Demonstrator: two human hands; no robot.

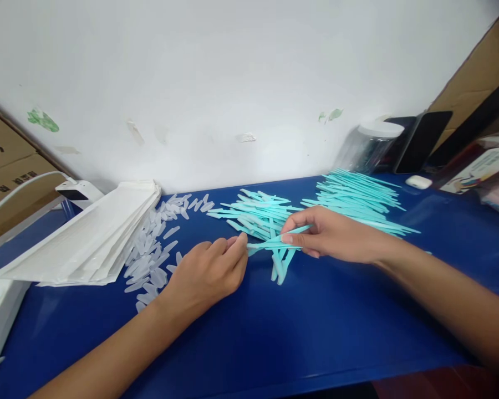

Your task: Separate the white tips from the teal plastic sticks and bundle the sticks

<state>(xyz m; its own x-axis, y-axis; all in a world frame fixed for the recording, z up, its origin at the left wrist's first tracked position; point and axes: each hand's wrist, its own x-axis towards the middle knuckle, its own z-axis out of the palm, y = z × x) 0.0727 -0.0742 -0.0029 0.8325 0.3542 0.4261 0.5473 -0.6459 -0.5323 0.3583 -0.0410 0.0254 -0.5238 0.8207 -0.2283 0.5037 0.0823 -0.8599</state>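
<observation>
My right hand is closed around a few slim turquoise eyebrow razors, held roughly level above the blue table. At their left end, the fingertips of my left hand pinch the tip of one razor; whether a cap is also between those fingers is hidden. Below my right fingers, more razors lie crossed on the table. Just behind is a loose pile of razors, and a larger fanned pile spreads beyond my right hand. Translucent, leaf-shaped caps are scattered to the left of my left hand.
White padded envelopes are stacked at left, beside a white device with a cable. A lidded clear jar, a dark phone and a white earbud case stand back right. Cardboard boxes flank the blue table; a wall rises behind.
</observation>
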